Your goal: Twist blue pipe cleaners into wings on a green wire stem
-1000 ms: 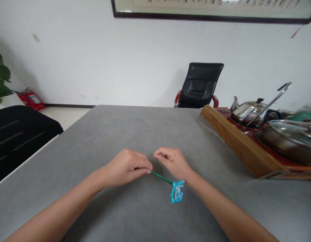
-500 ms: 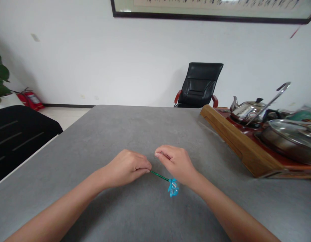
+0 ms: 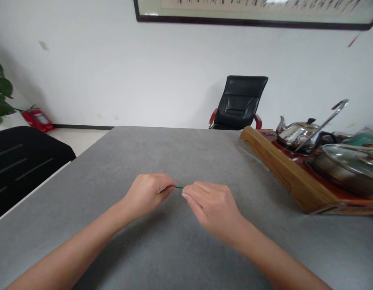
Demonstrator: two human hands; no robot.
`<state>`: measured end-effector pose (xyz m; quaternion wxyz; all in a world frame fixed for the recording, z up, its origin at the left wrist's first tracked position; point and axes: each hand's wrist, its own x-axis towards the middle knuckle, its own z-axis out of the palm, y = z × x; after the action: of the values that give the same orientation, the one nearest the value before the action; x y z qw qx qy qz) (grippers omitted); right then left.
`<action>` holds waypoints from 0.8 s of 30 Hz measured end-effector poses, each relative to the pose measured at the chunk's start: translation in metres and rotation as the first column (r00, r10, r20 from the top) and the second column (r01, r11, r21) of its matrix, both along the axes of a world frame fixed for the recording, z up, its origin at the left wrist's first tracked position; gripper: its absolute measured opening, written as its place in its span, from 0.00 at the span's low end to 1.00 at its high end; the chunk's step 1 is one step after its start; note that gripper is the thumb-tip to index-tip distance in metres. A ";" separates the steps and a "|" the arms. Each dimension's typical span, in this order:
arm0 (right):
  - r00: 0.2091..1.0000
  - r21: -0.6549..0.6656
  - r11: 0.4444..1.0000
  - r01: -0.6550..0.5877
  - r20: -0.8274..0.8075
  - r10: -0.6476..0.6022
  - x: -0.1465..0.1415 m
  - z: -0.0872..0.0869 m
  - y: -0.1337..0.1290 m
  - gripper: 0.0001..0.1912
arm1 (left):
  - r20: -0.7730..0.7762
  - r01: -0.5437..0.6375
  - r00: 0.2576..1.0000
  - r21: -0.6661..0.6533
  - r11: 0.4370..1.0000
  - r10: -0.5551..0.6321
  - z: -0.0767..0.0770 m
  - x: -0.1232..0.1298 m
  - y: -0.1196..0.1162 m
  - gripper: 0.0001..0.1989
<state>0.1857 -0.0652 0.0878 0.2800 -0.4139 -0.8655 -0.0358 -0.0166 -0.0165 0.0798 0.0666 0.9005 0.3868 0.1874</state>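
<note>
Between my two hands runs a short visible piece of a thin green stem [image 3: 179,187], held above the grey table [image 3: 162,149]. My left hand [image 3: 150,193] pinches one part of it between thumb and fingers. Close on the right, my right hand [image 3: 212,207] has its fingers closed around the stem's other side, knuckles up. The blue looped flower-like end of the stem is hidden, apparently behind or inside my right hand. Only a small gap separates the fingertips of the two hands.
On the right a wooden tea tray [image 3: 277,169] carries a metal kettle [image 3: 298,135], a ladle [image 3: 325,123] and a lidded pan [image 3: 349,165]. Behind the table stands a black office chair [image 3: 242,100]; another black chair [image 3: 26,165] is at the left.
My left hand has risen slightly, bringing the green stem up. My right hand has closed on the stem, and the blue end has gone out of sight.
</note>
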 end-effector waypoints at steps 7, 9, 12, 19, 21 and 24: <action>0.994 0.051 0.998 -0.035 0.109 0.029 -0.007 -0.008 -0.003 0.11 | 0.148 -0.124 0.980 -0.053 0.991 0.130 0.001 -0.002 0.002 0.07; 0.991 0.053 0.998 -0.042 0.132 0.035 -0.008 -0.011 -0.003 0.10 | 0.192 -0.140 0.970 -0.062 0.988 0.149 0.000 -0.003 0.003 0.07; 0.987 0.035 0.999 -0.041 0.156 0.035 -0.009 -0.016 -0.001 0.09 | 0.235 -0.156 0.957 -0.077 0.985 0.170 -0.001 -0.004 0.004 0.06; 0.982 -0.040 0.999 0.011 0.190 -0.003 -0.010 -0.027 0.007 0.09 | 0.316 -0.152 0.927 -0.170 0.974 0.200 0.002 -0.004 0.004 0.06; 0.984 -0.093 0.995 0.029 0.176 -0.013 -0.008 -0.030 0.010 0.09 | 0.344 -0.141 0.915 -0.216 0.966 0.210 0.003 -0.003 0.004 0.06; 0.995 -0.194 0.980 0.035 0.094 -0.017 -0.006 -0.037 0.016 0.09 | 0.376 -0.100 0.902 -0.291 0.951 0.210 0.004 -0.001 0.003 0.07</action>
<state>0.1802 -0.0492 0.0507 0.1977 -0.4484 -0.8713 0.0268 -0.0174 -0.0131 0.0838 0.2493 0.7915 0.4573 0.3200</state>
